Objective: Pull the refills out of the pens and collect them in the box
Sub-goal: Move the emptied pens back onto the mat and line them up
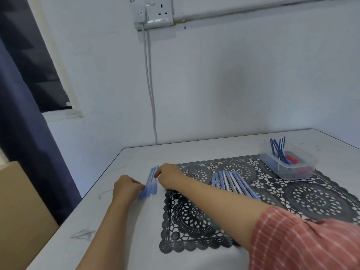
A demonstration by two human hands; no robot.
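Note:
A small bunch of pale blue pens (150, 182) lies on the white table, left of the mat. My left hand (126, 187) pinches their near ends with curled fingers. My right hand (168, 175) reaches across and its curled fingers touch the far part of the same bunch; the grip itself is blurred. A row of several blue and white pens (232, 181) lies on the black lace mat (194, 221). A clear plastic box (288, 162) at the far right holds several dark blue refills (277, 148) standing upright, plus red pieces.
The table's left edge (85, 199) runs diagonally close to my left hand, with a brown cardboard box (21, 211) below it. A wall socket with a white cable (150, 84) hangs behind the table. A dark curtain covers the left.

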